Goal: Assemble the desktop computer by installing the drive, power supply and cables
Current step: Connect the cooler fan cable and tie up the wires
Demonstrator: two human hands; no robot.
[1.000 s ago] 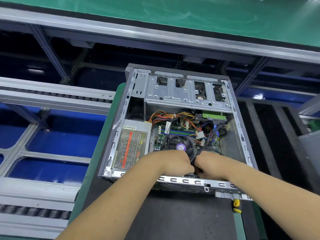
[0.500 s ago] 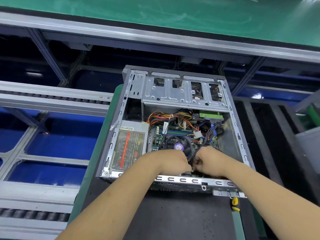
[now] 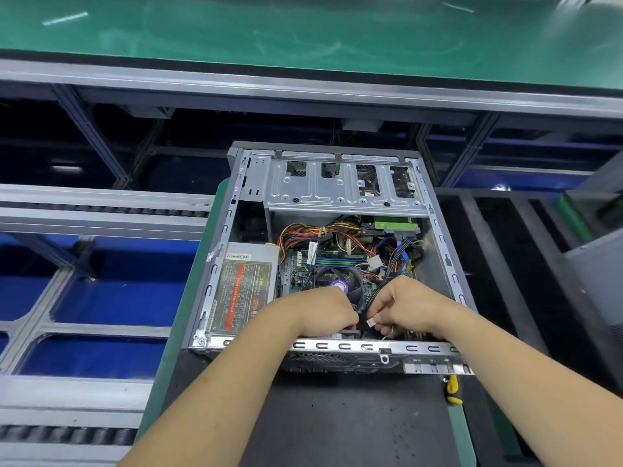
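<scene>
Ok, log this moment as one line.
step: cabling | left hand: in case, grip hidden | right hand: pinching small connector | PSU: seated

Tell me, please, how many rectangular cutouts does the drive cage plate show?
4, in one row across the drive cage plate: far left, centre-left, centre-right, far right.

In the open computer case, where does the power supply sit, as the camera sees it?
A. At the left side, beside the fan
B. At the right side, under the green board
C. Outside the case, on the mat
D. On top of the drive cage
A: the power supply lies against the case left wall, left of the fan.
</scene>
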